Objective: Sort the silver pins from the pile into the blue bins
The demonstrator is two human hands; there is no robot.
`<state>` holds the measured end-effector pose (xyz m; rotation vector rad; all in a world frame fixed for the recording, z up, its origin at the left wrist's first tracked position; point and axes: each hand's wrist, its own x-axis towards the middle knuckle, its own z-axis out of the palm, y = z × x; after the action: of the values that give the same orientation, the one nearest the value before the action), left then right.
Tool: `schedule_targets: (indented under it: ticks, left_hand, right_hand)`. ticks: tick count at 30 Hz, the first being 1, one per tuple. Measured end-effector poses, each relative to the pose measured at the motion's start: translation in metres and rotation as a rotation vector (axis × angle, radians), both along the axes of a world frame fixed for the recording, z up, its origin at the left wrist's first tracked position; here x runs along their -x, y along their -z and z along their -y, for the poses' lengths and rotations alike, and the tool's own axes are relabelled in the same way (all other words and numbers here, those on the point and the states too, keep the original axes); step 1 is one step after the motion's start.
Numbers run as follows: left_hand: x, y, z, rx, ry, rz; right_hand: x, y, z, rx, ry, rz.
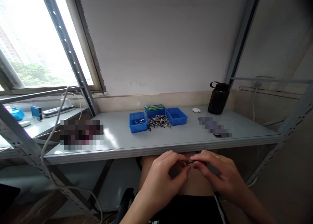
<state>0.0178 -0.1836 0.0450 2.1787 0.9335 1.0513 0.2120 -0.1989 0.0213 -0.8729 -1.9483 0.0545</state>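
My left hand (164, 173) and my right hand (217, 175) meet in front of my lap, below the front edge of the grey table (171, 137). Both pinch a small dark screw-like part (190, 163) between their fingertips. On the table ahead lies a loose pile of dark screws (159, 121). Three blue bins surround it: one at the left (138, 122) with a few parts, one behind (155, 110) with green pieces, one at the right (176, 116).
A black water bottle (218, 97) and a small white case (196, 110) stand at the back right. Metal shelf posts (241, 38) frame the table. A window (31, 44), a power strip (58, 110) and cables are at the left.
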Motion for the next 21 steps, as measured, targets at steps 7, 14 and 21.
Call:
schedule_targets:
  ticks: [7,14,21]
  left_hand:
    - [0.0023,-0.0044,0.0009,-0.028,-0.036,-0.005]
    - [0.0034,-0.0014,0.0005,-0.052,-0.047,-0.004]
    - [0.0016,-0.0046,0.0004,-0.042,-0.053,0.001]
  right_hand:
    - [0.0014,0.0008,-0.0021,0.017,-0.007,0.007]
    - [0.0022,-0.0006,-0.0035,-0.003,-0.032,0.028]
    - [0.0031,-0.0010,-0.0039,0.005,-0.031,0.044]
